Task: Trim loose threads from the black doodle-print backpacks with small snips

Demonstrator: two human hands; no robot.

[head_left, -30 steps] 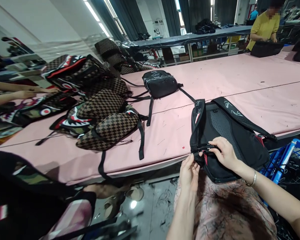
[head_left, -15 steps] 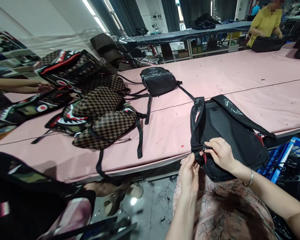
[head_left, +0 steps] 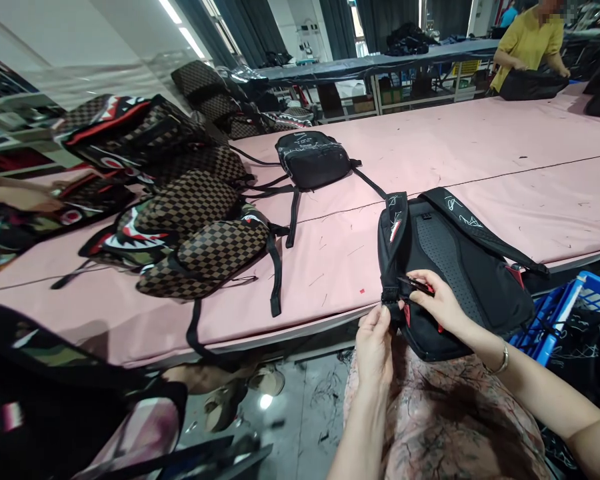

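Observation:
A black backpack [head_left: 443, 253] lies back-panel up at the table's near edge, its white-printed shoulder straps on top. My left hand [head_left: 375, 343] is closed, pinching the lower end of the left shoulder strap [head_left: 391, 293] by its buckle. In my right hand [head_left: 441, 303] is a small pair of thread snips [head_left: 420, 285] with red on the handle. The snips' dark tips point left, close beside the strap. A red tab [head_left: 407, 312] shows between the two hands on the bag's side seam.
Checkered backpacks with shark-mouth prints [head_left: 210, 257] are heaped on the pink table [head_left: 330, 267] to the left. Another black backpack [head_left: 315, 160] lies farther back. A blue crate [head_left: 555, 327] stands at right. One person's hand [head_left: 35, 197] is at far left; a person in yellow [head_left: 530, 47] handles a black bag.
My right hand has turned the snips, so they now lie over the bag rather than across the strap. The left hand keeps its pinch. At far left, the other person's hand has moved lower.

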